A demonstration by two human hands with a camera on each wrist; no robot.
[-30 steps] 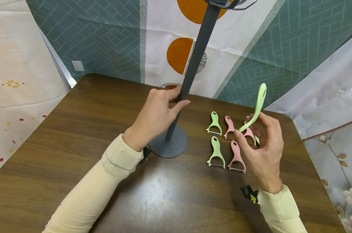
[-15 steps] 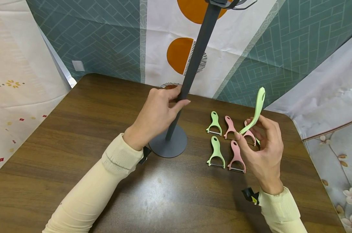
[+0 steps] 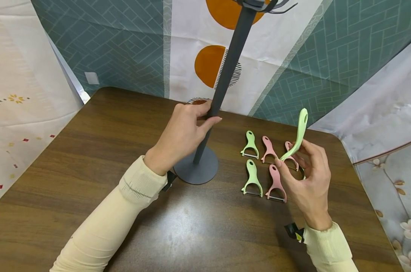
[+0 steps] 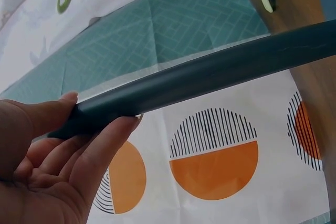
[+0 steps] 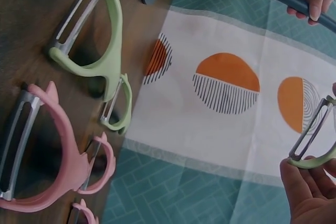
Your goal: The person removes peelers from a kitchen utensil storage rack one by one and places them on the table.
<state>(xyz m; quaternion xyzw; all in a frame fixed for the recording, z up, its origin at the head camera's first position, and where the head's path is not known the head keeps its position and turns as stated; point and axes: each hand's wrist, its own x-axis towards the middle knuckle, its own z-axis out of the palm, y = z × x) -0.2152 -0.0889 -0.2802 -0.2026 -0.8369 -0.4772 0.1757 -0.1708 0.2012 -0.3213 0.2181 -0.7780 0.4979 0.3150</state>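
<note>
My left hand [image 3: 183, 132] grips the dark grey pole [image 3: 227, 71] of an upright stand between thumb and fingers. Its round base [image 3: 198, 173] rests on the table, and curved hooks [image 3: 281, 8] branch off at the top. To the right, my right hand [image 3: 309, 185] pinches a light green Y-shaped peeler [image 3: 301, 128] by its head, handle pointing up. In the right wrist view the held peeler's blade [image 5: 311, 129] shows above the fingertips. Beneath and beside this hand lie green peelers [image 3: 252, 174] and pink peelers [image 3: 275, 176]; one pink peeler [image 3: 293, 163] is partly covered by the held one.
The brown wooden table [image 3: 205, 234] has a patterned cloth [image 3: 123, 49] hanging behind it. Light floral cloths hang at the left [image 3: 25, 113] and right [image 3: 389, 151]. The stand's pole rises between the two hands.
My right hand has sunk slightly, and the green peeler's handle has come down with it. My left hand keeps its grip on the pole. The peelers on the table stay put.
</note>
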